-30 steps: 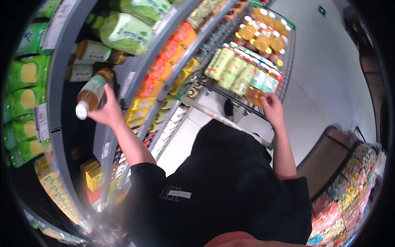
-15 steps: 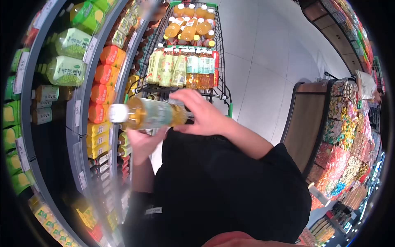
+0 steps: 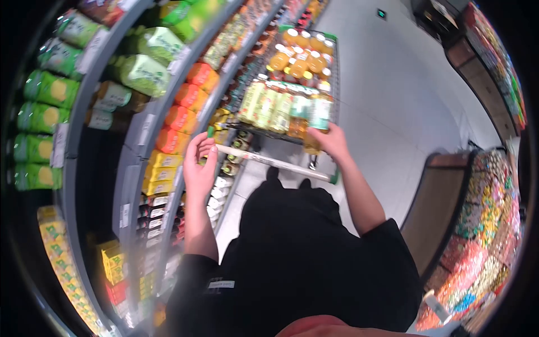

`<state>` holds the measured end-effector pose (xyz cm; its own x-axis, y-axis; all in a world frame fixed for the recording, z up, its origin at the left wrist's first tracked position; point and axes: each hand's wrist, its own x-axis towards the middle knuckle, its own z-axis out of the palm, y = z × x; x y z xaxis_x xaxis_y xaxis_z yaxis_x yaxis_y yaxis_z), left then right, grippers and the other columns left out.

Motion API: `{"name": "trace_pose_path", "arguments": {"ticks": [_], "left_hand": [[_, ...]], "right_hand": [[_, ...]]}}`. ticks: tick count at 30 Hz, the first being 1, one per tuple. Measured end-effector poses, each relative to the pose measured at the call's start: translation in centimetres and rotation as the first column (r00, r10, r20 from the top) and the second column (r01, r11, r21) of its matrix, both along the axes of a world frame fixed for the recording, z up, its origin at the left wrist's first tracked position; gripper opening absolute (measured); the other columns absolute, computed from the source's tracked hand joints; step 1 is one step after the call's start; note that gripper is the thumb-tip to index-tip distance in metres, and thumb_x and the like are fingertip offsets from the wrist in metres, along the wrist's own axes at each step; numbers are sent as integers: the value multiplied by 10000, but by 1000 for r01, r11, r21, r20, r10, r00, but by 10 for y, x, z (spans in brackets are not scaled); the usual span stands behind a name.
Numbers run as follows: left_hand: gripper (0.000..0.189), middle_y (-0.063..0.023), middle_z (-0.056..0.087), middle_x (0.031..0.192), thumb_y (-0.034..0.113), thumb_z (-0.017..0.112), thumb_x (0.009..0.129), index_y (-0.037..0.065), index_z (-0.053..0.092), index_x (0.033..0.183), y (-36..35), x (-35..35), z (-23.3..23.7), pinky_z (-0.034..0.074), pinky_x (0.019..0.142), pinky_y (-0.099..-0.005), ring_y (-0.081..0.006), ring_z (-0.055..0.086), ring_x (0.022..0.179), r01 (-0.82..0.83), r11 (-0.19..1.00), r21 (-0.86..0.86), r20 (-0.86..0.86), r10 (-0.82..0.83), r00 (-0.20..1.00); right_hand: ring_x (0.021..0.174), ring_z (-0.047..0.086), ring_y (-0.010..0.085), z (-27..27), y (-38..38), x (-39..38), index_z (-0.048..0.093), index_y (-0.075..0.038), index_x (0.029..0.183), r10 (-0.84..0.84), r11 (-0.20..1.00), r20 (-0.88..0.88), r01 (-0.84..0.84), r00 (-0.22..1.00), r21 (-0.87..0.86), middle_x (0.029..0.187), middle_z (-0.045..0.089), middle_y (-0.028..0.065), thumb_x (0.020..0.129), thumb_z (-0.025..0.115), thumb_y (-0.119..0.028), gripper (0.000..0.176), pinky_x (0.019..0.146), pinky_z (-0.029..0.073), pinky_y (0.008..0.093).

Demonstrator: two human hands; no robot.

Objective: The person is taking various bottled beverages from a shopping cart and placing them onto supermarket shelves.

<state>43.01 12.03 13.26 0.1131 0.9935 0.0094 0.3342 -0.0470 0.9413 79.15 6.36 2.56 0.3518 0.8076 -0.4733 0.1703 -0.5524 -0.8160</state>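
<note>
My right hand is closed round the lower part of a drink bottle with a pale green and white label and amber liquid. It holds the bottle upright at the near right corner of the shopping cart. My left hand is beside the left end of the cart's white handle, fingers loosely curled and thumb apart, with nothing seen in it. Inside the cart, yellow-green bottles stand in a row near me, next to more amber bottles. Orange drink bottles are piled behind them.
Shelves of drinks run along my left, with green-labelled bottles, orange packs and yellow packs. Grey tiled floor lies right of the cart. A wood-sided display heaped with wrapped sweets stands to my right.
The bottle, earlier lying sideways between both hands before my chest, is now upright in my right hand at the cart. My left hand has let go and moved to the handle's left end.
</note>
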Motion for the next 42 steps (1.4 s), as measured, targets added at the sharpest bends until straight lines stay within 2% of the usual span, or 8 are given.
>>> {"name": "trace_pose_path", "arguments": {"ticks": [7, 12, 18, 24, 25, 32, 36, 42], "left_hand": [[413, -99, 655, 1168, 63, 685, 968, 0, 556, 1355, 62, -74, 26, 523, 900, -280, -133, 637, 1012, -320, 928, 193, -19, 329, 944], [423, -131, 620, 1283, 125, 710, 961, 10, 580, 1346, 119, -115, 55, 537, 907, -301, -160, 629, 1077, -474, 799, 369, -156, 556, 816], [727, -280, 579, 1361, 306, 761, 890, -4, 441, 1464, 196, -142, 53, 488, 1023, -476, -444, 581, 1238, -534, 740, 409, -186, 640, 745], [852, -304, 551, 1409, 412, 777, 836, 56, 386, 1504, 238, -140, 71, 458, 1066, -503, -494, 549, 1273, -655, 756, 3, -264, 632, 728], [888, -280, 529, 1440, 452, 781, 823, 84, 372, 1520, 247, -144, 54, 470, 1059, -500, -475, 549, 1280, -639, 716, 280, -310, 698, 646], [786, -264, 636, 1304, 304, 870, 766, 19, 511, 1404, 238, -147, 41, 519, 983, -472, -422, 638, 1175, -608, 628, 486, -211, 759, 615], [667, -187, 666, 1274, 183, 882, 763, 66, 585, 1348, 186, -129, 65, 498, 1023, -449, -393, 610, 1226, -614, 652, 445, -100, 717, 690], [717, -160, 647, 1293, 57, 889, 653, 48, 610, 1314, 95, -88, 64, 482, 1034, -470, -384, 611, 1177, -187, 529, 828, -139, 516, 845]], "right_hand": [[928, 759, 311, -155, 31, 65, 752, 86, 1043, -4, 957, 315, 94, 949, -273, 988, 772, 205, 732, 811, -637, 789, 813, 585, 410], [1132, 708, 380, -121, 39, 35, 725, 37, 1163, 161, 861, 535, 147, 829, -487, 1200, 724, 246, 748, 738, -682, 829, 942, 572, 483], [1116, 711, 377, -97, 44, 15, 742, 12, 1142, 252, 829, 598, 149, 761, -539, 1185, 733, 226, 780, 667, -649, 757, 941, 569, 480], [1060, 721, 396, -99, 33, 0, 748, 8, 1107, 247, 862, 649, 142, 720, -486, 1128, 744, 226, 833, 687, -637, 703, 908, 571, 487], [1055, 722, 395, -101, 33, 1, 748, 9, 1100, 248, 867, 640, 128, 727, -482, 1125, 744, 224, 830, 697, -624, 690, 903, 572, 488], [966, 738, 387, -142, 6, 2, 763, -57, 1036, 334, 907, 663, -39, 669, -419, 1021, 758, 209, 886, 688, -369, 354, 861, 584, 492], [912, 742, 386, -112, 4, -10, 765, -22, 990, 107, 984, 651, 11, 752, -176, 920, 753, 219, 874, 681, -279, 295, 840, 580, 467], [841, 759, 304, -47, 8, -40, 733, 18, 958, -82, 988, 540, -5, 838, 157, 881, 758, 192, 904, 699, -214, 240, 786, 579, 399]]}}
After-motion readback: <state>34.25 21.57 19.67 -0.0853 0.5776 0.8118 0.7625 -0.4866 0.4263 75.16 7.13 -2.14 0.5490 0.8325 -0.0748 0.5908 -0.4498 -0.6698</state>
